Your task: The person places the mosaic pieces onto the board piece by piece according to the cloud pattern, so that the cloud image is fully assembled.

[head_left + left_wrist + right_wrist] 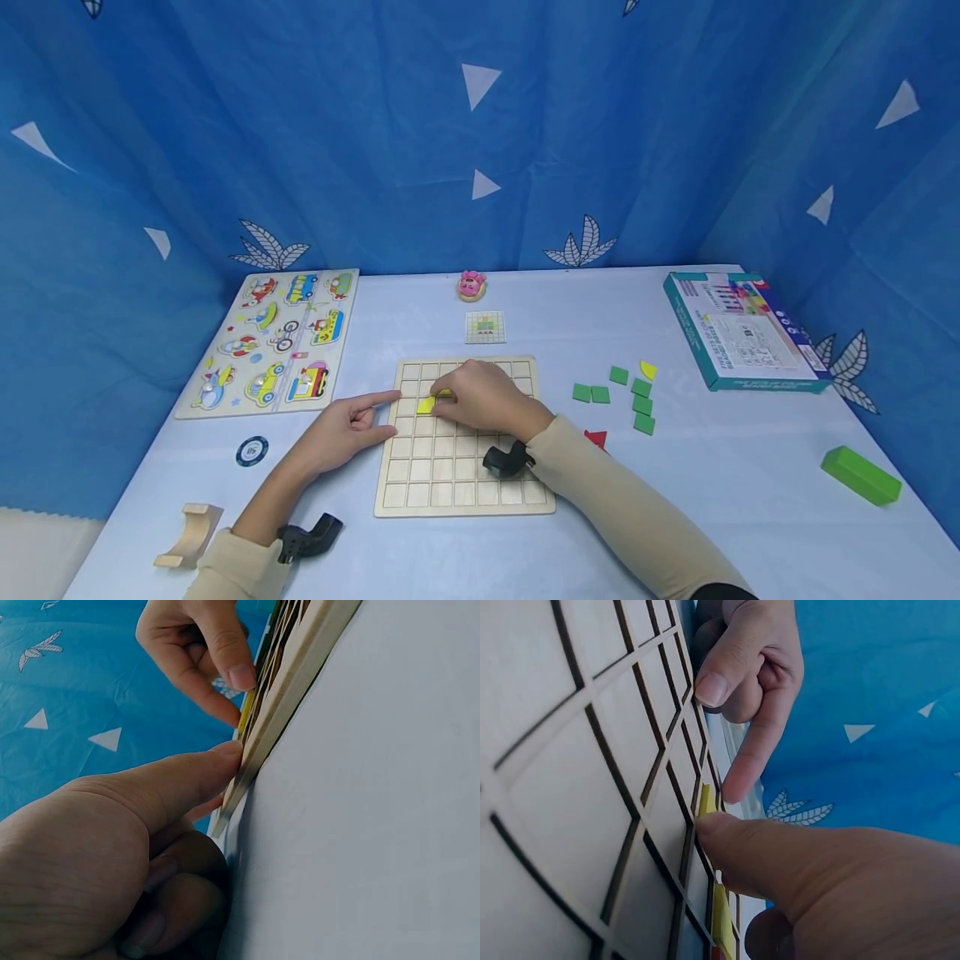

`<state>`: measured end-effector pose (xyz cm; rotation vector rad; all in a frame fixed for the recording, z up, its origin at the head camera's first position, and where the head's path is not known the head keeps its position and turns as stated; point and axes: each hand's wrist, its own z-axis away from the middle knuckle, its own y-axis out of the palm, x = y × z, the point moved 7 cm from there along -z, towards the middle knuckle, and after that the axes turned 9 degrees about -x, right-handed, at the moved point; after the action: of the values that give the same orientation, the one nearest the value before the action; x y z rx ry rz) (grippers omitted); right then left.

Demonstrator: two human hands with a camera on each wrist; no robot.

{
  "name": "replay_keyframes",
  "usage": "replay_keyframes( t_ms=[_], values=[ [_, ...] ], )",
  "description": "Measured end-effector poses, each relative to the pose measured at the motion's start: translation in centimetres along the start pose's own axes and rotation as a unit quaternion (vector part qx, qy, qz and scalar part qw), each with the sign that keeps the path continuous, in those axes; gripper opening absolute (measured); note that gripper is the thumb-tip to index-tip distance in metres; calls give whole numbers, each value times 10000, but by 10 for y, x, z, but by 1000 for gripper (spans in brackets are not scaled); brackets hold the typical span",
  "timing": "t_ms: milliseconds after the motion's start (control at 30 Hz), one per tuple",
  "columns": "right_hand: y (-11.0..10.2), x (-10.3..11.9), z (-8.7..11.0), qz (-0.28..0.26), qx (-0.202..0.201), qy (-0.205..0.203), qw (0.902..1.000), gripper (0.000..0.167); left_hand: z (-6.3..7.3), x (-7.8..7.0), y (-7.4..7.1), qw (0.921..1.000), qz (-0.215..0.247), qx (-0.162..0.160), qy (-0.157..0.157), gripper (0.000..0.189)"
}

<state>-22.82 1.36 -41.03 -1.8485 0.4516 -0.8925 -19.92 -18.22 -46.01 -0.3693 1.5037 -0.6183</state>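
Observation:
A square wooden grid board [465, 507] lies on the white table. My right hand [483, 398] is over its upper left part, thumb and forefinger pinching a yellow tile [425, 406] at a cell in the left columns. A second yellow tile [721, 922] sits in the grid close by, partly covered by the same hand in the head view. At the board's left edge, my left hand [341, 435] touches the rim with a straight forefinger and thumb; its other fingers are bent. Right of the board lie several green square tiles [618, 375], a yellow quarter-round tile [648, 370] and a red tile [597, 438].
Behind the board are a small pattern card [485, 327] and a pink figure [472, 285]. A picture puzzle [279, 333], a poker chip [252, 451] and a curved wooden block [189, 537] are at left. A box [742, 333] and green block [861, 476] stand right.

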Motion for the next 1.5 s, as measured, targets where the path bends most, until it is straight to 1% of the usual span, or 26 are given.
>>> replay_keyframes(
  t_ms=[133, 233, 333, 467, 600, 700, 833, 967, 1133, 1200, 1333, 1500],
  values=[
    [-6, -7, 1, -206, -45, 148, 9997, 28, 0, 0, 0, 10000, -48, -20, -12, 54],
    [-19, -16, 5, -397, -210, 355, 9984, 28, 1, -1, 1, 10000, -90, -28, 12, 55],
    [-36, -31, 15, -583, -439, 660, 9952, 27, 1, -2, 1, 10000, -79, -49, 19, 55],
    [-59, -57, 40, -690, -808, 1092, 9883, 25, 0, -5, 1, 9999, -62, -46, 70, 54],
    [-82, -84, 74, -589, -1183, 1479, 9801, 23, -1, -7, 0, 9999, 17, 24, 140, 54],
    [-96, -101, 100, -563, -1354, 1737, 9738, 23, -1, -7, -1, 9999, 18, 57, 157, 54],
    [-110, -120, 127, -520, -1438, 1969, 9684, 23, -2, -6, -2, 9999, -47, 41, 90, 54],
    [-120, -139, 151, -440, -1436, 2112, 9658, 22, -1, -6, -1, 10000, 9, 48, 60, 54],
    [-128, -172, 182, -393, -1442, 2264, 9625, 25, -1, -6, 0, 9999, 85, 61, 86, 54],
    [-130, -185, 192, -354, -1444, 2358, 9604, 26, -1, -5, 0, 9999, 77, 56, 44, 55],
    [-130, -203, 205, -282, -1340, 2597, 9559, 27, 0, -4, 0, 10000, 30, 31, -17, 55],
    [-124, -212, 208, -316, -1124, 2703, 9557, 35, 1, -2, 0, 10000, 11, -5, -97, 54]
  ],
)
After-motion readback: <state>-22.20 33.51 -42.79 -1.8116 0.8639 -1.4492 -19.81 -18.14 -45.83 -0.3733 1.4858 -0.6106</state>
